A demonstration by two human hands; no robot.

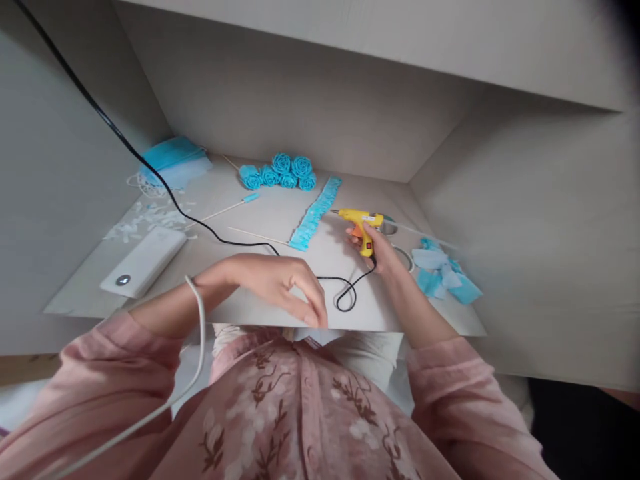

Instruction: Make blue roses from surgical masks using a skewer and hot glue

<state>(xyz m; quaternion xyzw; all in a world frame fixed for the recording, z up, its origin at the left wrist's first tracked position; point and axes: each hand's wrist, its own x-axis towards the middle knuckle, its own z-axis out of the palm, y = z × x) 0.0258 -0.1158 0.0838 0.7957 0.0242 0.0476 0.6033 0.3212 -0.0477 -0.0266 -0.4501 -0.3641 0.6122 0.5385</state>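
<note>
My right hand [384,252] is wrapped around the handle of a yellow hot glue gun [354,217] with an orange trigger. Its nozzle points left, close to a gathered light-blue strip [316,213] lying on the table. A clear glue stick [425,232] sticks out of the gun's back. Near the table's front edge, my left hand [275,280] is bent at the wrist, thumb and fingertips pinched together; whatever they may hold is too small to make out. A thin wooden stick [257,235] reaches the strip's lower end.
Blue rosettes [287,172] sit at the back. Blue face masks [173,160], white scraps [145,220] and a white power bank [145,263] are on the left. A blue-tipped stick [225,210] lies mid-table. Blue and white pieces [445,270] lie right. A black cord [165,183] crosses the table.
</note>
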